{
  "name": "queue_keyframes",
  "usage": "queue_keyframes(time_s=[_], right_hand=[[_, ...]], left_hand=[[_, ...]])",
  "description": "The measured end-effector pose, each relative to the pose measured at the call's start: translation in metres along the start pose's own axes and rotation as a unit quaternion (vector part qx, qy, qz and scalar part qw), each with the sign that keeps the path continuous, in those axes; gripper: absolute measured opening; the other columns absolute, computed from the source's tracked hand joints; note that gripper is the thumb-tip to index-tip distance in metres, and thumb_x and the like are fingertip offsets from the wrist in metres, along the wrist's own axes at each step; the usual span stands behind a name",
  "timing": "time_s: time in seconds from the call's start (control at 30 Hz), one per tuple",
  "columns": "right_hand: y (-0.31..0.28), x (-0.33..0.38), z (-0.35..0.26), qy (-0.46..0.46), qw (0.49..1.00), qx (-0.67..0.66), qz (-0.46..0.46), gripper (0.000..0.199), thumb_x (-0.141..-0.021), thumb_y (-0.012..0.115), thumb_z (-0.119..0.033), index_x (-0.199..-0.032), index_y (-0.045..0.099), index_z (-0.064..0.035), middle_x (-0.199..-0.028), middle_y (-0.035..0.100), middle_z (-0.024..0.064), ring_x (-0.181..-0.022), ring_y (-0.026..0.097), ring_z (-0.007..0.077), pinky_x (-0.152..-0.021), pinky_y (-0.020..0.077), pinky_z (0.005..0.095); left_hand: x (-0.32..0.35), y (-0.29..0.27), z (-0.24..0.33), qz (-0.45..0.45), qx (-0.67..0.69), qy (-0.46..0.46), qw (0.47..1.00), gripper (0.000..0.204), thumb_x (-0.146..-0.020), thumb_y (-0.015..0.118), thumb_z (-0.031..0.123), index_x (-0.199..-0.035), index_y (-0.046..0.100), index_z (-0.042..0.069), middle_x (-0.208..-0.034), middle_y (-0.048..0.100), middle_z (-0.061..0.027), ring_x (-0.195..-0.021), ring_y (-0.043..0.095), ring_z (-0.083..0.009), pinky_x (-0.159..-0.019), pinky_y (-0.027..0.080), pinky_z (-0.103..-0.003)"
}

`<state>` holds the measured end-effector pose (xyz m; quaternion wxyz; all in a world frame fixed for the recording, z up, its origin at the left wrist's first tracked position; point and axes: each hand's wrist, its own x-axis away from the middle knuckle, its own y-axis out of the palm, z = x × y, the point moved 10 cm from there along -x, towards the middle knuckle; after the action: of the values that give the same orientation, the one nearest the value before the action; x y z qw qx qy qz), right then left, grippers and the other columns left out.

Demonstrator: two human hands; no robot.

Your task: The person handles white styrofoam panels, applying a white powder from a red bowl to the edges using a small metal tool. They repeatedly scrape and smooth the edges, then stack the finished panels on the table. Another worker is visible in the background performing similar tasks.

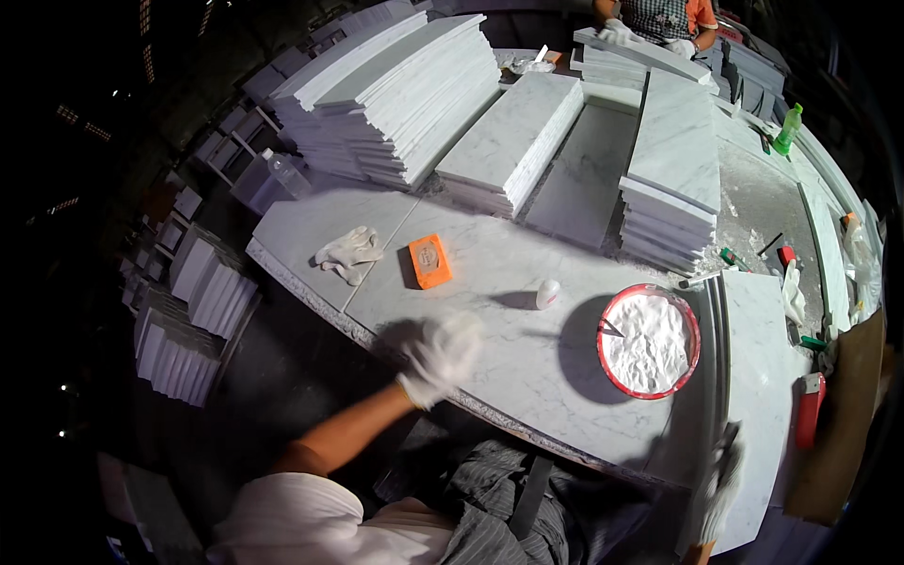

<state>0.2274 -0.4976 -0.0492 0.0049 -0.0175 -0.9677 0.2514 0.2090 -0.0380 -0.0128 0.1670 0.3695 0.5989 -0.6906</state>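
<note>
My left hand, in a white glove and blurred, lies on the near part of the grey-veined marble slab with nothing visible in it. My right hand, also gloved and blurred, is at the left edge of a white marble piece at the lower right. A dark, thin object sticks up from its fingers; the grip is unclear. Between the hands stands a red bowl of white powder with a stick in it.
An orange block, a small white bottle and a loose pair of white gloves lie on the slab. Stacks of marble tiles fill the far side. Another person's gloved hands work at the back. A green bottle stands at the right.
</note>
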Motion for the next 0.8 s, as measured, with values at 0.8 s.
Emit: queue_keyframes(time_s=[0.8], right_hand=[[-0.078, 0.002, 0.017, 0.101, 0.979, 0.049, 0.168, 0.029, -0.106, 0.039, -0.017, -0.129, 0.048, -0.0014, -0.125, 0.055, 0.0110, -0.118, 0.051, 0.0159, -0.102, 0.0414, 0.0292]], left_hand=[[0.029, -0.028, -0.347, 0.015, 0.207, -0.435, 0.876, 0.047, -0.101, 0.050, 0.023, -0.143, 0.040, 0.005, -0.123, 0.058, -0.0159, -0.097, 0.067, -0.0223, -0.064, 0.060, -0.030]])
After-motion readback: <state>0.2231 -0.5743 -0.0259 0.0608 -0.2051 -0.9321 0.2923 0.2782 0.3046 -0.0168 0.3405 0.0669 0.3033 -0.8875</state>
